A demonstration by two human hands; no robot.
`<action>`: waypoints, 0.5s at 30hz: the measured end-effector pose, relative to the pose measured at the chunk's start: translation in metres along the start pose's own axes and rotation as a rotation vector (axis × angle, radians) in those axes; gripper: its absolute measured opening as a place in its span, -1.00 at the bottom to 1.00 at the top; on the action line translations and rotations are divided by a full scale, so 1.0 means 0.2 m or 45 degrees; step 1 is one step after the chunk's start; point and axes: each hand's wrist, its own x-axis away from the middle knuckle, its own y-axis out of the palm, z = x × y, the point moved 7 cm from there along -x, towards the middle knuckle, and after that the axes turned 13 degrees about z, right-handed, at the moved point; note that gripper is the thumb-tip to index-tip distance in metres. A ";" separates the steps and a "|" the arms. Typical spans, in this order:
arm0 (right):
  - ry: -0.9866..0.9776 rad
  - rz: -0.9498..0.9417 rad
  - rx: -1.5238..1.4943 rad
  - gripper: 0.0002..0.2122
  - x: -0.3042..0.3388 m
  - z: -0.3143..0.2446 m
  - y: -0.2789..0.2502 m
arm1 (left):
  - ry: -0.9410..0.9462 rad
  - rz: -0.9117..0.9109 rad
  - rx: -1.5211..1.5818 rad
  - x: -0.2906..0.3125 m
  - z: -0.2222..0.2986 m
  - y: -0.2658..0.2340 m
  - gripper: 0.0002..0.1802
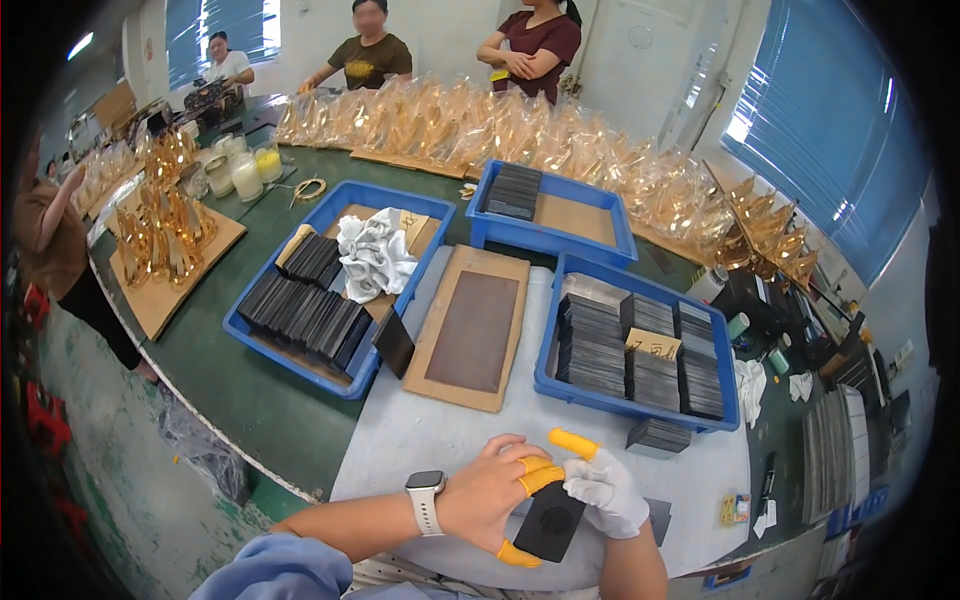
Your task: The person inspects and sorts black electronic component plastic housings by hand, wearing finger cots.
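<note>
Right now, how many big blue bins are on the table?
3: the left bin with a white cloth in it, the back bin near the middle, and the right bin.

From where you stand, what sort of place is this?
Probably a workshop or factory room: blue trays hold dark plates, wrapped golden pieces line the green table, and the left hand, holding a black plate, wears yellow finger covers.

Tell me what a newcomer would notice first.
Probably the gold, plastic-wrapped pieces massed along the far side of the green table. Then three blue trays mid-table, holding dark plates. Nearest, the left hand in yellow finger covers and the gloved right hand hold a black plate.
</note>
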 end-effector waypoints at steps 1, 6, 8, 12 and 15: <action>0.001 -0.001 0.003 -0.31 0.00 0.01 0.01 | 0.000 0.003 0.000 0.00 0.00 0.01 0.13; -0.015 0.199 0.143 -0.34 -0.02 0.05 -0.04 | -0.024 -0.003 0.000 0.02 -0.01 0.02 0.11; -0.023 0.137 0.096 -0.33 -0.01 0.03 -0.04 | -0.020 -0.004 -0.002 0.01 0.00 0.01 0.10; -0.093 -0.029 0.123 -0.37 0.02 -0.03 -0.04 | -0.018 -0.025 0.011 -0.01 0.01 -0.02 0.08; -0.208 0.094 0.292 -0.35 0.04 -0.09 -0.07 | 0.020 -0.014 -0.026 0.01 0.00 0.00 0.06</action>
